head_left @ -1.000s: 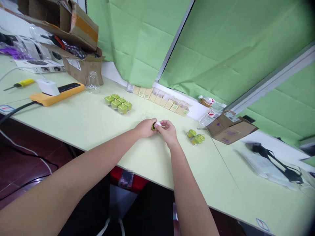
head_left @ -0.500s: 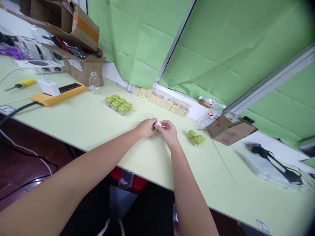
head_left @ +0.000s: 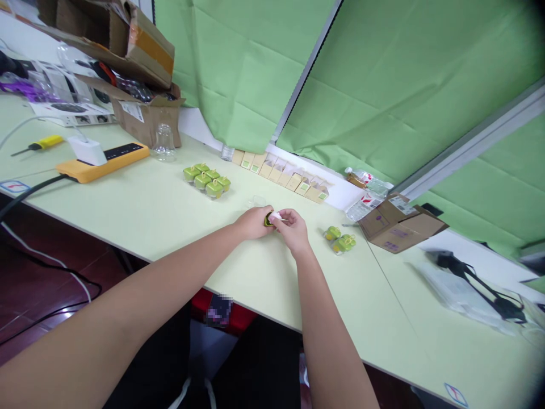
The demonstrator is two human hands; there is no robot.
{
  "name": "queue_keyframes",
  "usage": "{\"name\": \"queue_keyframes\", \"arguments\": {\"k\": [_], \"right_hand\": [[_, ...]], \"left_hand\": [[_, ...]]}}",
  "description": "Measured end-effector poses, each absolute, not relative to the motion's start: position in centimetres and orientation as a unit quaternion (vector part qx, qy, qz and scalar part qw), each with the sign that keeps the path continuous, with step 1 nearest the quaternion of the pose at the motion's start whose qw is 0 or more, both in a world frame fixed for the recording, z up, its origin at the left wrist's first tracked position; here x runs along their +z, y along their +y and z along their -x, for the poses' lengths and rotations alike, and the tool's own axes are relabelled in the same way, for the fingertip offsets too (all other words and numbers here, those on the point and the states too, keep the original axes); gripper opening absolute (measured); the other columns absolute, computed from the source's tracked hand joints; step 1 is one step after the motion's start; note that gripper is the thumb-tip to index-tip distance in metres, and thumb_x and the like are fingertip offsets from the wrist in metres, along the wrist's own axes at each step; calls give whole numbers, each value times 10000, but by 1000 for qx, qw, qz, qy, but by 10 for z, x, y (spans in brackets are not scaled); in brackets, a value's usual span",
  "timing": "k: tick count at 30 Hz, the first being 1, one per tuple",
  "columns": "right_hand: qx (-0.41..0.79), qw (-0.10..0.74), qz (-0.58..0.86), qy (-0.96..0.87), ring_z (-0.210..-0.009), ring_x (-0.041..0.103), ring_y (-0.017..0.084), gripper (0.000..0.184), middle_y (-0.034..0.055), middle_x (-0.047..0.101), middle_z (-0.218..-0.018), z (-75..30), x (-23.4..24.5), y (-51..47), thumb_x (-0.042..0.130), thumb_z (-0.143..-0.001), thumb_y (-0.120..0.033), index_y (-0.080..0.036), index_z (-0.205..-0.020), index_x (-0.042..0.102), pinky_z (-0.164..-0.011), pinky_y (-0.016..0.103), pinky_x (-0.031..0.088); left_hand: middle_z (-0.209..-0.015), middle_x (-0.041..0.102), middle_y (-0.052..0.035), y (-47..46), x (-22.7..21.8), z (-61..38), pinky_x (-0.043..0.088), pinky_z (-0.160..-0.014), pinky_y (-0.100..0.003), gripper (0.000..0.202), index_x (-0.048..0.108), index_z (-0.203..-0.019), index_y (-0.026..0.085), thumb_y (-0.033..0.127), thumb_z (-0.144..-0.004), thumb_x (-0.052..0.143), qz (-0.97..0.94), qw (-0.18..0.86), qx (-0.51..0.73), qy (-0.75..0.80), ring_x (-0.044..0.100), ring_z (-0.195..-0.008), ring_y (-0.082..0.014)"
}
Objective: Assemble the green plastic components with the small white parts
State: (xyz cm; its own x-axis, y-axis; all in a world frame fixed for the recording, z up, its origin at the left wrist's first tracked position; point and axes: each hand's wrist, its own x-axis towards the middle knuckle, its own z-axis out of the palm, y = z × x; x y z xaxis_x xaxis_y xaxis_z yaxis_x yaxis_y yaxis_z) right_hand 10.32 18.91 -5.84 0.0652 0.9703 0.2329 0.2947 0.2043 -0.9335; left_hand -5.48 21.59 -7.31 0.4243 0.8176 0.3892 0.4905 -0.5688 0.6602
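Note:
My left hand (head_left: 254, 222) and my right hand (head_left: 293, 229) meet over the pale green table (head_left: 140, 210). Both are closed around one small green object (head_left: 268, 219). My right fingers pinch a small white piece (head_left: 275, 216) against it. A cluster of several green capped pieces (head_left: 206, 180) sits to the left. Two or three more green pieces (head_left: 340, 240) lie just right of my right hand. A small clear piece (head_left: 256, 200) lies just beyond my hands.
A row of small tan boxes (head_left: 281, 173) lines the back edge. A brown carton (head_left: 398, 224) stands at the right, larger cartons (head_left: 128, 68) at the back left. An orange power strip (head_left: 102, 161), a glass bottle (head_left: 163, 142), a yellow screwdriver (head_left: 40, 144) and a bagged black cable (head_left: 477, 284) also lie here.

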Motion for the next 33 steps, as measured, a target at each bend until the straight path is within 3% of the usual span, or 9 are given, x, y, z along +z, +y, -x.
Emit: {"name": "queue_keyframes", "arguments": {"k": [17, 33], "right_hand": [[363, 526, 502, -583, -805, 660, 167, 440, 41, 706, -973, -103, -49, 185, 843, -596, -447, -211, -926, 671, -740, 324, 557], [312, 496, 528, -614, -886, 689, 215, 402, 66, 740, -1019, -105, -47, 183, 824, -639, -418, -198, -960, 722, -811, 362, 563]], "left_hand": [[-936, 672, -16, 224, -77, 53, 454, -685, -279, 278, 588, -1024, 230, 300, -766, 663, -793, 220, 420, 382, 612, -822, -183], [-938, 654, -53, 224, -79, 54, 454, -689, -321, 227, 587, -1008, 237, 236, -783, 618, -807, 173, 382, 416, 617, -847, -231]]}}
